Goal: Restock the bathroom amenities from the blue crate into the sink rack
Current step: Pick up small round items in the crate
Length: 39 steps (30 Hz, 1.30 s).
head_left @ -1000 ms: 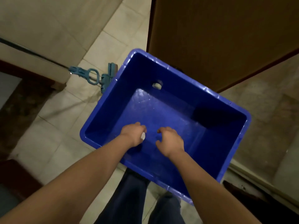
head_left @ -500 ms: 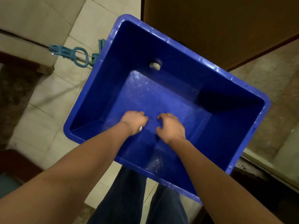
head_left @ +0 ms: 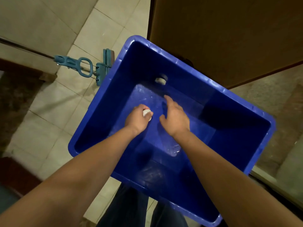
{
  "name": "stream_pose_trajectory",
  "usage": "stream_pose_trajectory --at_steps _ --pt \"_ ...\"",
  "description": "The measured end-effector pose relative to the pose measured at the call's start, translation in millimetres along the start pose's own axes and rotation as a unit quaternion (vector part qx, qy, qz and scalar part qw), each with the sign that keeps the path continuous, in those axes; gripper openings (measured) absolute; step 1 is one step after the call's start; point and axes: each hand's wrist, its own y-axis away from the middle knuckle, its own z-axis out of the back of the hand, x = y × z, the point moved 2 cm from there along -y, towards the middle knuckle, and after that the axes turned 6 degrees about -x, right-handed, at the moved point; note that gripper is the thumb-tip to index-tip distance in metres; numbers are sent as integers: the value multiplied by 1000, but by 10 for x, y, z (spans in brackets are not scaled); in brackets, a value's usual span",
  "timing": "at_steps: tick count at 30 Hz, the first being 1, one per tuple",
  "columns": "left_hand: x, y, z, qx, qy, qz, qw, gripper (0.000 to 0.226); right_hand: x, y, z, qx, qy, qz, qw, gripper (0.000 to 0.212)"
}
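white item [head_left: 147,113] in curled left grip [head_left: 136,119]

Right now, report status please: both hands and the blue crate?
Left hand grips small white ribbed object. Right hand open, fingers extended, inside blue plastic crate. Grey-blue mop on floor outside crate, not obstructing.

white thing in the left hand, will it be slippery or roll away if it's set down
Probably light: the left hand holds the small white item in curled fingers alone. Its visible edge looks ridged, so likely grippy, not slippery. It seems rounded, so it may roll on the smooth floor of the blue crate; most of it is hidden.
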Motion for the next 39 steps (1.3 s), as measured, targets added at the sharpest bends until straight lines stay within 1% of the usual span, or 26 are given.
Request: stream_pose_trajectory --at_steps 4,9,12,14,17,19,22,24,27,30,34,39 --pt "-3 -61 1 -20 103 25 994 13 117 -296 98 -5 22 12 1000 74" --pt "26 -90 -7 -47 159 46 985 6 198 -554 117 14 35 13 999 78" --pt "28 -104 -8 -47 177 49 982 8 228 -584 86 29 19 15 999 77" --pt "26 -114 3 -47 177 48 982 10 237 -589 62 23 3 18 1000 67" --pt "26 -131 32 -55 160 51 984 12 234 -591 12 18 32 26 999 48" --pt "25 -150 57 -62 154 53 985 16 228 -596 -2 8 38 21 999 42" --pt "6 -174 104 -68 145 49 986 22 228 -627 6 -25 67 29 997 42" --pt "6 -187 129 -80 123 43 988 25 252 -657 2 -34 93 61 993 48" --pt "23 -201 158 -99 106 40 989 26 291 -696 -49 7 130 116 985 61" --pt "63 -206 166 -96 100 38 990 26 303 -704 -121 44 171 130 976 67" --pt "102 -178 129 -79 146 32 986 24 279 -653 -204 37 207 104 972 58" --pt "97 -93 82 -67 144 10 987 25 217 -608 -278 30 202 78 976 42"
